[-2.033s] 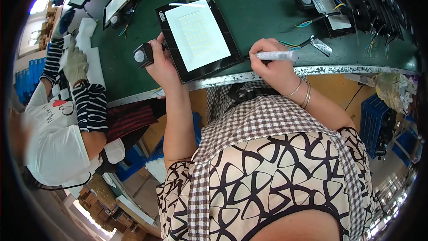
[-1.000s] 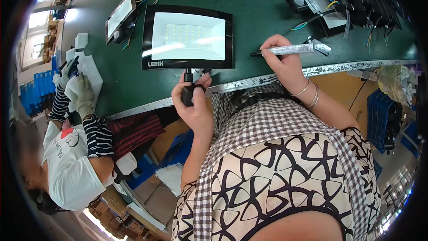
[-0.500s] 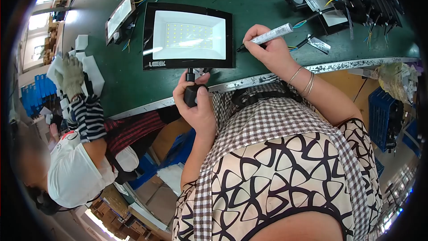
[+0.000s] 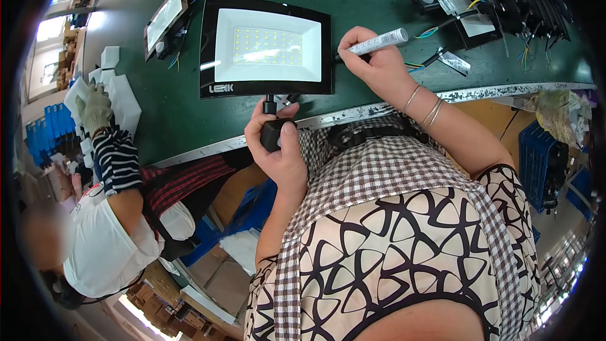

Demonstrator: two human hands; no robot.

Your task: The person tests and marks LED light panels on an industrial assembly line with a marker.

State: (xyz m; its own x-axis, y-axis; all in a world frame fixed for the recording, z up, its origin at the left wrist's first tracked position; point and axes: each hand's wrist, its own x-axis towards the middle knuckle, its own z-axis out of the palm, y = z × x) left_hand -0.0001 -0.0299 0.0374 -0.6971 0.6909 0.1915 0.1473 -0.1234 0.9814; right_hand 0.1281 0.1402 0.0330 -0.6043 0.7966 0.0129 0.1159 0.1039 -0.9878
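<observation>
My left hand [image 4: 278,151] is wrapped round the black motion sensor [image 4: 271,134] at the bottom of an LED floodlight [image 4: 268,47]. The floodlight's glass front faces me, showing a white reflector, rows of yellow LEDs and a black frame with a logo at the lower left. In my right hand [image 4: 379,66] is a white marker pen [image 4: 382,41], pinched between thumb and fingers. Its dark tip end points left and lies right at the floodlight's right edge, partly hidden by my fingers.
Another floodlight [image 4: 165,20] lies at the left on the green table [image 4: 366,0]. More black floodlights [image 4: 524,6] with loose wires and tags crowd the right. A co-worker's gloved hand [image 4: 98,107] touches white foam pieces [image 4: 126,104]. A blue crate [image 4: 536,164] stands below right.
The marker pen and my right hand have shifted slightly left and up, closer to the floodlight's edge. The floodlight has tilted a little. The co-worker's gloved hand has moved slightly down and left.
</observation>
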